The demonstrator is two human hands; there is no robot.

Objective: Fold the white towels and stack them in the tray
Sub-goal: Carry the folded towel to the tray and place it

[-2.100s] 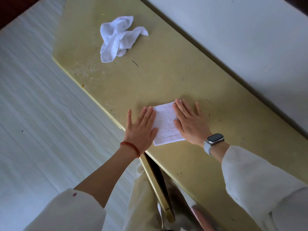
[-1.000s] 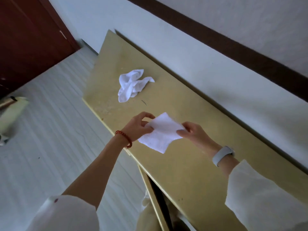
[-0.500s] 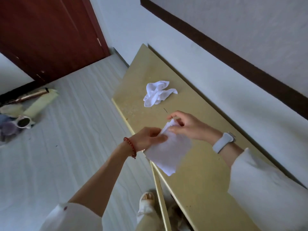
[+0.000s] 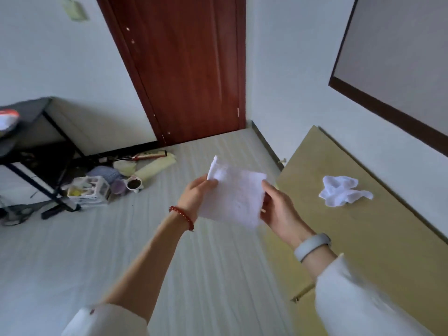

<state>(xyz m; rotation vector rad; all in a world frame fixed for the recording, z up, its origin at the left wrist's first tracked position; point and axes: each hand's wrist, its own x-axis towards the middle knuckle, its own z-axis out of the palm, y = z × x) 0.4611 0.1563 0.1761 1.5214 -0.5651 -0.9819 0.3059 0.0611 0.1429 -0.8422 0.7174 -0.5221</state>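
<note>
A: The desk [image 4: 378, 238] runs along the right wall, and the person has turned away from it toward the floor [image 4: 169, 275]. No tray is in view. What's the risk there?

B: The tray has to be found first. While the head swings round to look for it, the folded towel [image 4: 234, 197] hangs in the air off the desk's near edge, over bare floor.

A: How is it held?

B: The left hand [image 4: 195, 197] pinches its upper left corner, thumb closed on the cloth. The right hand [image 4: 278, 212] curls round the right edge, fingers behind. The lower part hangs free, so the layers could slip apart and the fold would be lost.

A: And if either pinch loosens?

B: It probably drops on the floor and gets dirty.

A: The other one?

B: A crumpled towel [image 4: 344, 194] lies near the desk's far end, unfolded, easy to forget.
</note>
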